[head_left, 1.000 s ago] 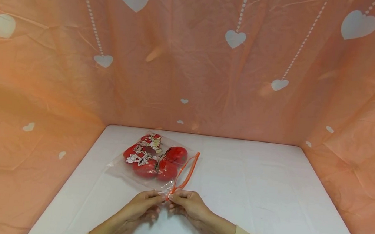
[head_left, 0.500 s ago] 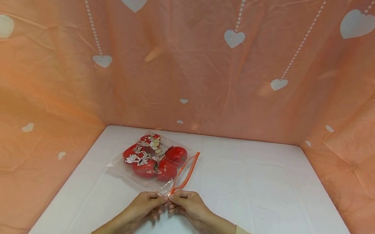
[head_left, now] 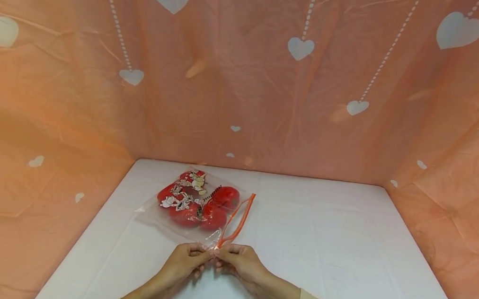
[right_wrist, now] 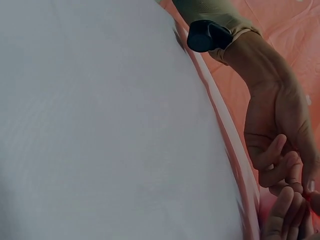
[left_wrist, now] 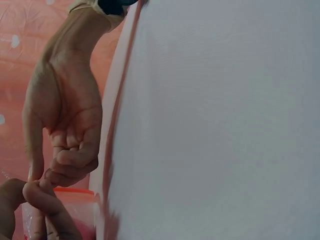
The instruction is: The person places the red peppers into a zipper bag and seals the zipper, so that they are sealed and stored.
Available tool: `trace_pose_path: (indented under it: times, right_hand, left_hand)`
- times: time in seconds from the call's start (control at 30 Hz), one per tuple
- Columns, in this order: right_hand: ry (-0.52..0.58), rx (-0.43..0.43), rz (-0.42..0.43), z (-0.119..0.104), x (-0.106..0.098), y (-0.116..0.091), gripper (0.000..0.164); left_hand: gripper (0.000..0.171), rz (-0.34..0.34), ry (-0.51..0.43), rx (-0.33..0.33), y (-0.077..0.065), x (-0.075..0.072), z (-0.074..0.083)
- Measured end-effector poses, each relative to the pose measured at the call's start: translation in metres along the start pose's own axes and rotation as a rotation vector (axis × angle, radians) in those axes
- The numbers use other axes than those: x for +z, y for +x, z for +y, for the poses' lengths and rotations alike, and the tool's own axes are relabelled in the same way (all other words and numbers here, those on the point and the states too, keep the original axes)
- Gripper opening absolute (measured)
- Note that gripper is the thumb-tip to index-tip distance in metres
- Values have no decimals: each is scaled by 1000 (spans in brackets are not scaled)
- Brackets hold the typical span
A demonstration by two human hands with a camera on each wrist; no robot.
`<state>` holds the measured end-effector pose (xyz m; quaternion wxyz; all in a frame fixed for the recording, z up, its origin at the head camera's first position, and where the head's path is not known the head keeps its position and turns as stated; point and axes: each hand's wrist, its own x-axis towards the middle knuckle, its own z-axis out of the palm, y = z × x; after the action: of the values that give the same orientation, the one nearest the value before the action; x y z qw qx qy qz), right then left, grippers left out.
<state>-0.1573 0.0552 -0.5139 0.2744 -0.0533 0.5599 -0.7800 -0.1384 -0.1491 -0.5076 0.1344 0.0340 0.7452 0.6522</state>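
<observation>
A clear zip bag (head_left: 148,213) with printed cartoon figures lies on the white table, holding several round red fruits (head_left: 215,218) that look like tomatoes. Its orange zip strip (head_left: 241,224) runs along the right edge, the two bands bowed apart in the middle. At the near corner my left hand (head_left: 183,262) pinches the bag between thumb and forefinger. My right hand (head_left: 243,264) pinches the strip right beside it, the thumb tips meeting. The fingers hide that corner. In the left wrist view, the left fingers (left_wrist: 47,207) meet the right hand over the bag.
White cloth covers the table (head_left: 321,242). An orange curtain (head_left: 244,97) with white hearts surrounds it at the back and both sides. A dark wrist device (right_wrist: 207,36) sits at the left sleeve.
My left hand has shifted slightly right, its thumb now against the right thumb. The orange corner tip that showed between the hands is now covered. The bag and right hand stay almost still.
</observation>
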Motion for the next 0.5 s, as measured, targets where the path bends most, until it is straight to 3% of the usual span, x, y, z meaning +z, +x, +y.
trace_pose_path:
  times: [0.2,0.5]
  right_hand:
    - [12,-18,14,0,1,1,13]
    - [-36,-58,38,-1,-2,3,9]
  left_hand:
    - [23,66,13,5,0,5,0]
    - [20,86,-66,-4,0,9,0]
